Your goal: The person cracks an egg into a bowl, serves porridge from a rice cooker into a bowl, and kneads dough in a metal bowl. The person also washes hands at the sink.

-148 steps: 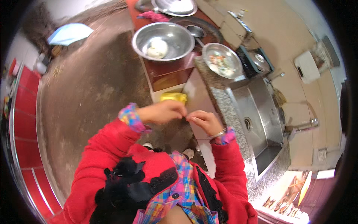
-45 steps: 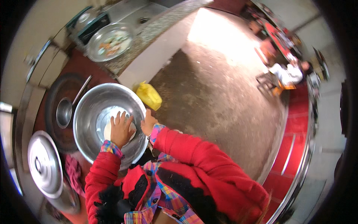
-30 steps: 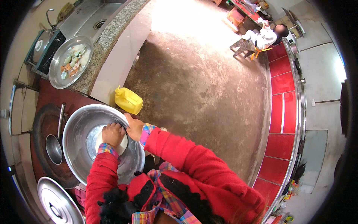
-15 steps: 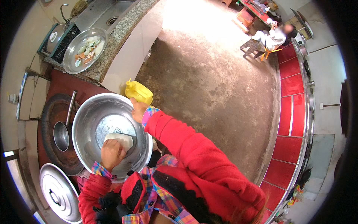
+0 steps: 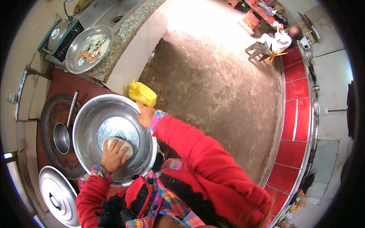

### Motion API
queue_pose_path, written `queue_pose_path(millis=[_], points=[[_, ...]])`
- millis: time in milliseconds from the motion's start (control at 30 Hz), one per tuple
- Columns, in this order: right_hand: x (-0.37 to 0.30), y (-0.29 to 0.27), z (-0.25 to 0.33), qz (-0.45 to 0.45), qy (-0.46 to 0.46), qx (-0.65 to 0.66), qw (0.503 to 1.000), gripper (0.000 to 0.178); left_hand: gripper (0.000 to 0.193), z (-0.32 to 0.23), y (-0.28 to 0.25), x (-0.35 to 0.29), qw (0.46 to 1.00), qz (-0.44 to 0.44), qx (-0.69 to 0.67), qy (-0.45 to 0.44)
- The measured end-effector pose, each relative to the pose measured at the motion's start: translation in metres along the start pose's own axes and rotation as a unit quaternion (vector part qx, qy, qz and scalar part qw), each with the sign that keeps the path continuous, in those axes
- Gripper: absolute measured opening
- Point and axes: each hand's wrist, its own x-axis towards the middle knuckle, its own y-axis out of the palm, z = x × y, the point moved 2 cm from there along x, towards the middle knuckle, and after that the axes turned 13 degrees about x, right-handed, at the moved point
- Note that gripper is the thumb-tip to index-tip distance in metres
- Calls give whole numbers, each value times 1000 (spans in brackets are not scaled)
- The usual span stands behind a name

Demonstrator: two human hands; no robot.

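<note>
A wide metal basin (image 5: pixel 89 117) stands in front of me with a lump of white dough (image 5: pixel 127 148) on its bottom. My left hand (image 5: pixel 114 155) lies over the dough, its fingers spread and curved across the top. At the basin's far right rim, my right hand (image 5: pixel 146 115) is closed on the edge, with the thumb side toward the inside. Part of the dough is hidden under my left hand.
Left of the basin, a long-handled metal ladle (image 5: pixel 62 137) rests on a round dark lid (image 5: pixel 49 114). A silver lid (image 5: pixel 59 193) lies nearer me. Beyond are a yellow jug (image 5: pixel 142 93), a bowl of food scraps (image 5: pixel 72 62) and a sink (image 5: pixel 102 11). A person (image 5: pixel 279 40) sits far right.
The left hand has gone from a fist on the dough to spread fingers over it. The dough looks rounder and more gathered. My right hand stays on the rim.
</note>
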Motion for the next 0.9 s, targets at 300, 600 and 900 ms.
queue_pose_path(millis=[300, 600, 900], points=[[0, -1, -5, 29, -6, -9, 1000, 54, 38, 15, 35, 48, 996, 2, 78, -40], [8, -1, 6, -9, -33, -30, 999, 50, 42, 33, 55, 98, 967, 55, 11, -249], [14, -1, 11, -33, -25, -46, 998, 42, 25, -6, -13, 19, 969, 130, -11, -207]])
